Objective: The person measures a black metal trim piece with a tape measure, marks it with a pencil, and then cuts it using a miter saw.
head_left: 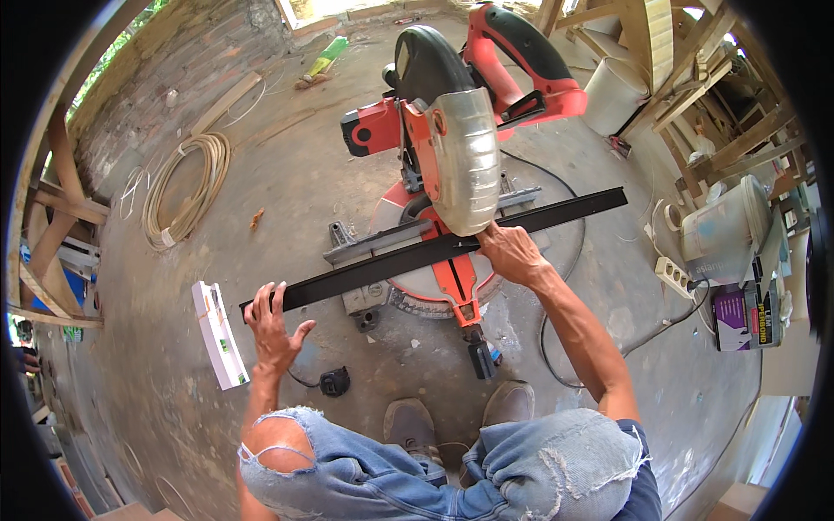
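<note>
Black metal bar (373,267) lies across miter saw (420,139). Left hand (274,339): spread wide, fingers at bar's left end. Right hand (514,255): gripping bar beside blade guard (472,169).

"How's the room on your feed?"
"I see a brick wall (208,76) at upper left, grey concrete floor (291,195), and timber frames (74,205) on both sides."
"Light?"
"Daylit greenery (111,65), upper left."
</note>
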`<state>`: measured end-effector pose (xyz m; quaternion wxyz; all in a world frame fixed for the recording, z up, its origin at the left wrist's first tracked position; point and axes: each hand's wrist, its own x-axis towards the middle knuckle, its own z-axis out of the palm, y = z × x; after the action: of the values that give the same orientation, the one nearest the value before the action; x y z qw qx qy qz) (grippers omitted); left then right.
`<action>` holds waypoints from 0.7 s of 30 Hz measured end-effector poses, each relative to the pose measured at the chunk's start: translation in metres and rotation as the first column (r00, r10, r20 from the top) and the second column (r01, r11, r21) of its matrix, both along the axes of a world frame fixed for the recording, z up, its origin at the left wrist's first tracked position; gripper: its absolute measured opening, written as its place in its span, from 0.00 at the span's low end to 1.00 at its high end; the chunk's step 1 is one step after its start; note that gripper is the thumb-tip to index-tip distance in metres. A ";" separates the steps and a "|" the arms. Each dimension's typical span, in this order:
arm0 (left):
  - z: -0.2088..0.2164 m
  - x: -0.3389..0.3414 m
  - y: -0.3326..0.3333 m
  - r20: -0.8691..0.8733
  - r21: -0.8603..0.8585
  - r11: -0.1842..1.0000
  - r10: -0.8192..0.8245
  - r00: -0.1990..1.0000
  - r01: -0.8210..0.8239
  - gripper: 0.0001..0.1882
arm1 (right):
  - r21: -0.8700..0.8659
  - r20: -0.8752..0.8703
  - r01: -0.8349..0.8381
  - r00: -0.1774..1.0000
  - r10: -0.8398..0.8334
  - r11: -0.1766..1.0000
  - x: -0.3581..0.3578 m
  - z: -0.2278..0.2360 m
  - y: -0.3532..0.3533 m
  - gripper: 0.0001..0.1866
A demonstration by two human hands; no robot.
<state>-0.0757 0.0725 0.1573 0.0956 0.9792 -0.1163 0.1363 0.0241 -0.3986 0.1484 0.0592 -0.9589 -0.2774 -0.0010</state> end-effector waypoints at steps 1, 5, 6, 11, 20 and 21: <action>0.003 0.011 0.007 -0.100 -0.035 0.995 -0.098 0.990 0.095 0.44 | 0.049 0.024 0.008 1.000 -0.010 0.999 -0.001 0.004 -0.011 0.25; 0.010 0.036 -0.008 -0.149 0.005 0.963 -0.266 0.952 0.270 0.35 | 0.143 0.011 0.074 0.997 -0.076 0.987 0.003 0.010 -0.061 0.30; 0.010 0.040 -0.014 -0.148 0.005 0.962 -0.269 0.952 0.273 0.35 | 0.171 0.004 0.072 0.997 -0.074 0.983 0.005 0.011 -0.071 0.30; 0.013 0.059 -0.042 -0.065 0.026 0.895 -0.444 0.894 0.446 0.30 | 0.127 -0.065 0.195 0.980 -0.188 0.973 0.007 0.015 -0.112 0.33; 0.036 0.096 -0.133 -0.241 0.266 0.678 -0.641 0.729 0.685 0.26 | 0.094 -0.055 0.270 0.962 -0.266 0.958 0.014 0.009 -0.151 0.30; 0.034 0.098 -0.141 -0.242 0.270 0.676 -0.642 0.728 0.686 0.26 | 0.096 -0.058 0.288 0.957 -0.283 0.953 0.015 0.005 -0.151 0.30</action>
<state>0.0223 -0.0680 0.1916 -0.0253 0.8770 -0.4797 0.0076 0.0392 -0.5497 0.1539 0.1139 -0.9844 -0.1342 -0.0031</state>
